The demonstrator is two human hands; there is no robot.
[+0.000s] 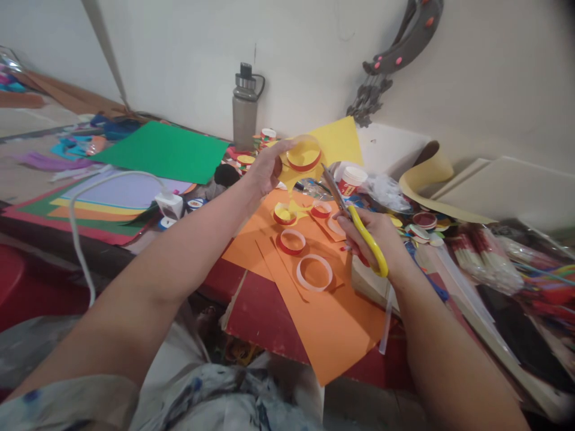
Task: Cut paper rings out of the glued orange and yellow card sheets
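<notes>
My left hand pinches a yellow sheet of paper with parts cut away, held up above the table. A red-edged ring rests against that paper beside my fingertips. My right hand grips yellow-handled scissors, their blades pointing up and left, close to the ring and apart from it. Below lie orange sheets of paper. On them are a white ring, a red and white ring and a small ring with a yellow middle.
A grey water bottle stands by the wall. On the left are a green sheet, stacked coloured paper and a white charger with its cable. A paper cup, plastic bags and loose craft pieces crowd the right. The red table edge is near me.
</notes>
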